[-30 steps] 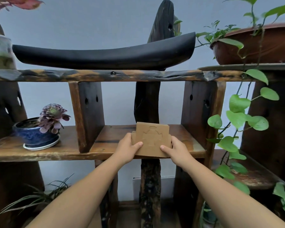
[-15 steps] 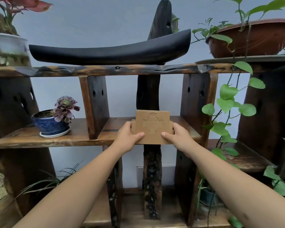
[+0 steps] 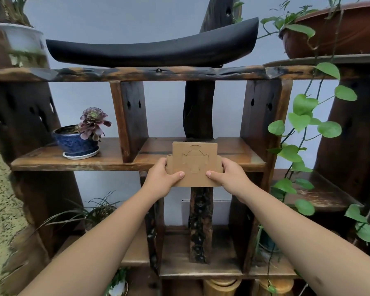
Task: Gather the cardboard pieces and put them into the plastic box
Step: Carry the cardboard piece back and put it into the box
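A stack of flat brown cardboard pieces (image 3: 194, 161) with a cross-shaped cutout pattern is held in front of the middle wooden shelf (image 3: 239, 154). My left hand (image 3: 161, 176) grips its left edge, thumb on the front face. My right hand (image 3: 229, 175) grips its right edge the same way. The cardboard's lower half hangs past the shelf's front edge. No plastic box is in view.
A blue pot with a purple succulent (image 3: 79, 139) stands on the shelf to the left. A black curved piece (image 3: 150, 50) lies on the top shelf. Trailing green vines (image 3: 301, 124) hang at the right. Lower shelves hold small plants.
The view has drawn back and tilted down, so more of the lower shelves shows. Both hands keep their grip on the cardboard, which has come slightly forward off the shelf.
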### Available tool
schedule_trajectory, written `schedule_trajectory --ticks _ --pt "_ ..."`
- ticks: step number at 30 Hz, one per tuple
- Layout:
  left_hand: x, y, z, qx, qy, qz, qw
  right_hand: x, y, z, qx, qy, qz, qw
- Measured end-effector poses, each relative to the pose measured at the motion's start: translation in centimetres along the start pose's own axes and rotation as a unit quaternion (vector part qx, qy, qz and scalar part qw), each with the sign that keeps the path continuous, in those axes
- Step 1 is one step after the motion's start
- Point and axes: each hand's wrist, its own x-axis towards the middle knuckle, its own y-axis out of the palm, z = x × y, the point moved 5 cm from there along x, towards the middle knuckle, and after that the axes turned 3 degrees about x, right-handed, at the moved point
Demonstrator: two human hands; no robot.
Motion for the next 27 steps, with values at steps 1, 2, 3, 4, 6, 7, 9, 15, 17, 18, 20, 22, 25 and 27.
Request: schedule_trajectory --ticks 1,2,3,4,6,7,9,15,17,18,20,22,25,27 --pt "-0.4 -0.3 0.2 0.003 -0.006 -0.004 1.000 -0.1 0.4 0.1 -0.003 0.000 0.006 1.000" --pt "-0.8 -0.6 0.5 0.005 -0.011 -0.007 1.000 -0.2 0.8 0.2 -0.006 -0.002 0.013 1.000" --pt "-1.4 -0.9 0.8 0.006 -0.017 -0.011 1.000 -0.4 1.3 0.4 -0.008 -0.006 0.020 1.000" --pt "-2.0 -1.4 1.0 0.009 -0.023 -0.017 1.000 -0.6 1.9 0.5 -0.007 -0.008 0.029 1.000" --pt "-3.2 -2.4 1.7 0.020 -0.037 -0.032 0.999 -0.9 3.3 0.8 0.007 -0.010 0.044 0.999" --pt "-3.9 -3.1 2.1 0.025 -0.045 -0.039 0.998 -1.2 4.0 1.0 0.015 -0.008 0.052 0.999" --pt "-5.6 -4.5 2.8 0.033 -0.064 -0.053 0.996 -1.8 5.8 1.4 0.023 -0.005 0.074 0.997" --pt "-11.2 -9.1 5.0 0.069 -0.118 -0.117 0.984 -3.9 11.4 3.1 0.030 -0.030 0.136 0.990" --pt "-14.0 -11.2 5.9 0.081 -0.138 -0.147 0.976 -5.0 14.3 3.9 0.033 -0.034 0.169 0.984" --pt "-14.8 -11.6 6.2 0.090 -0.145 -0.152 0.974 -5.3 15.1 4.0 0.042 -0.036 0.178 0.983" --pt "-18.0 -14.1 7.4 0.097 -0.166 -0.184 0.964 -6.9 18.4 5.4 0.048 -0.043 0.214 0.975" --pt "-20.8 -16.2 8.4 0.102 -0.194 -0.200 0.955 -8.4 21.2 6.4 0.046 -0.057 0.244 0.967" --pt "-25.2 -19.5 9.9 0.099 -0.242 -0.219 0.940 -11.3 25.7 8.6 0.047 -0.063 0.290 0.954" --pt "-27.7 -21.4 10.3 0.108 -0.246 -0.244 0.932 -12.8 28.1 10.1 0.031 -0.071 0.309 0.948"
